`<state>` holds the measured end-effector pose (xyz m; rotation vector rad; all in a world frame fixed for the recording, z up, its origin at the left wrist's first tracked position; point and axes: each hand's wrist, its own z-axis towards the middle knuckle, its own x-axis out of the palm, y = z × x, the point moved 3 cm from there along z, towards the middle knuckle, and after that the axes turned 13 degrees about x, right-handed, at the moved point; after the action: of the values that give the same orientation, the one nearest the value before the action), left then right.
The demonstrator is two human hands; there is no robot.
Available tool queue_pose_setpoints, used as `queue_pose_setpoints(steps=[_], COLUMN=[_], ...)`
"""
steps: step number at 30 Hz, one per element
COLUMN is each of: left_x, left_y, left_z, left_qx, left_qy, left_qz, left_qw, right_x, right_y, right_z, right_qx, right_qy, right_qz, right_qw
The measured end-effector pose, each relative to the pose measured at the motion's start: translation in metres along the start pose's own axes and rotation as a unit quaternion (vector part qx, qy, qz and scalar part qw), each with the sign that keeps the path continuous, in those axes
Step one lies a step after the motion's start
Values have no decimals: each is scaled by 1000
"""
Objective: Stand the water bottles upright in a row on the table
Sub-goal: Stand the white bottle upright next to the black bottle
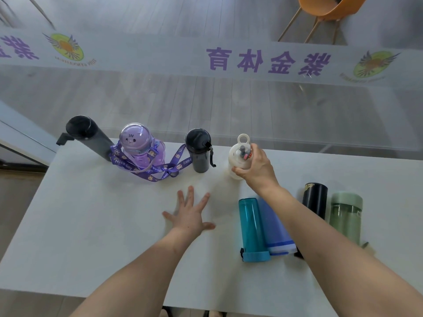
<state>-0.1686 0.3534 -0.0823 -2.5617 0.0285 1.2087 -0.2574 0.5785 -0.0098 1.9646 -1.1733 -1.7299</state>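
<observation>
Along the far edge of the white table stand three bottles: a tall dark grey flask, a purple cartoon bottle with a printed strap, and a dark smoky bottle. To their right my right hand grips a white bottle with a loop lid, upright on the table. My left hand lies flat on the table with fingers spread, holding nothing. Lying on their sides at the right are a teal bottle, a blue bottle, a black flask and a pale green bottle.
A glass wall with a frosted band and purple lettering rises just behind the table's far edge. An orange chair stands beyond the glass. The purple strap trails on the table between the purple and smoky bottles.
</observation>
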Motion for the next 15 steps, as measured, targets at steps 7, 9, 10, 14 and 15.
queue_pose_setpoints(steps=[7, 9, 10, 14, 15], left_x=[1, 1, 1, 1, 1], left_y=[1, 1, 1, 1, 1], left_z=[2, 3, 2, 2, 3], left_qx=[-1, 0, 0, 1, 1], left_qy=[4, 3, 3, 5, 3], left_qz=[1, 1, 1, 2, 2], left_qw=[1000, 1000, 1000, 1000, 1000], right_x=[0, 1, 1, -1, -2], right_y=[0, -1, -2, 1, 2], right_z=[-2, -1, -1, 2, 2], right_qx=[2, 1, 0, -8, -7], right_qy=[-2, 1, 3, 13, 16], right_qz=[13, 15, 15, 19, 24], right_qw=[1000, 1000, 1000, 1000, 1000])
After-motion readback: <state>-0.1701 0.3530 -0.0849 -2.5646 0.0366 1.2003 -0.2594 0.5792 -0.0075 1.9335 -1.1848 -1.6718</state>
